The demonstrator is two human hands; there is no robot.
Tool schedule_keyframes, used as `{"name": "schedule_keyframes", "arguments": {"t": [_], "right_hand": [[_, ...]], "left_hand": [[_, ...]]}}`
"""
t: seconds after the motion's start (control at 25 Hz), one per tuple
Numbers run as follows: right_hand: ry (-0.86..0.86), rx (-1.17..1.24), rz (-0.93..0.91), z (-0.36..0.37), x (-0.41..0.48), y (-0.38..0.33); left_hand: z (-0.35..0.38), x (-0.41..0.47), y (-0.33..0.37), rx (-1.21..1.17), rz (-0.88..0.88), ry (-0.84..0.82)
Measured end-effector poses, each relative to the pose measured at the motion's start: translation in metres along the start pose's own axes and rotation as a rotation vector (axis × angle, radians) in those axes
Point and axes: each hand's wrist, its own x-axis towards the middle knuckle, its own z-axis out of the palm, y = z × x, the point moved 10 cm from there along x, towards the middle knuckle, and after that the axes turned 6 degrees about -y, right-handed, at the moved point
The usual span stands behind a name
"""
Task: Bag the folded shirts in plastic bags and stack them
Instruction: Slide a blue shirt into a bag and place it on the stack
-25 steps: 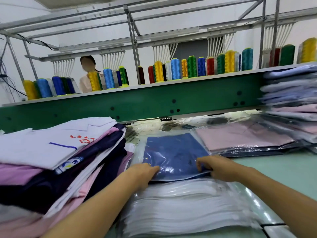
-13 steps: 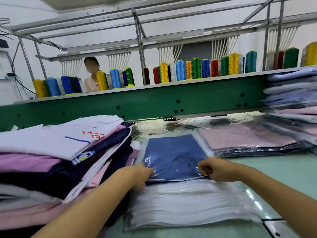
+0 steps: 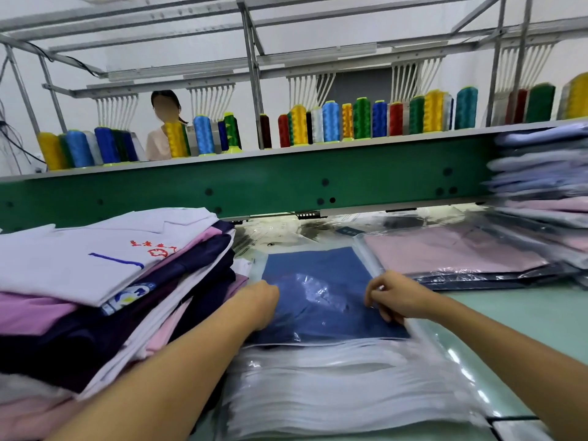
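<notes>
Here, both forearms reach in from the bottom of the frame toward a folded blue shirt [image 3: 318, 272] lying inside a clear plastic bag [image 3: 259, 261] at centre. The left hand [image 3: 259, 302] is turned knuckles-up, its fingers curled down over the bag's left edge with the tips hidden. The right hand [image 3: 397, 297] bends at the wrist and pinches the film between thumb and fingers on the bag's right side.

The bagged shirt rests on the far end of a pile of empty bags [image 3: 334, 386] in the lower centre. At left, a stack of folded shirts [image 3: 95, 300] in white, pink and navy presses against the left forearm. To the right lies a bagged pink shirt [image 3: 451, 253] on the pale green table [image 3: 525, 313], and a blurred stack of bagged shirts [image 3: 541, 173] rises at the right edge. Across the middle runs a green beam [image 3: 254, 183] topped with thread cones [image 3: 331, 120]; a person [image 3: 159, 138] stands behind them, upper left.

The top white shirt carries red embroidered characters [image 3: 154, 248], too small to read.
</notes>
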Motion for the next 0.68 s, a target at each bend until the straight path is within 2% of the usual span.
{"name": "schedule_keyframes", "arguments": {"t": [0.12,0.24,0.48,0.68], "right_hand": [[0.252,-0.203,0.014,-0.031,0.026,-0.014],[0.379,-0.314,-0.007,-0.037,0.059,-0.033],[0.220,-0.466,0.052,0.007,0.166,-0.037],[0.042,-0.498,0.176,0.031,0.216,0.002]], "left_hand": [[-0.017,0.032,-0.005,-0.175,-0.044,0.090],[-0.022,0.069,-0.005,-0.347,-0.072,0.127],[-0.027,0.153,-0.003,-0.513,-0.108,0.237],[0.010,0.200,0.003,-0.598,-0.105,0.116]]}}
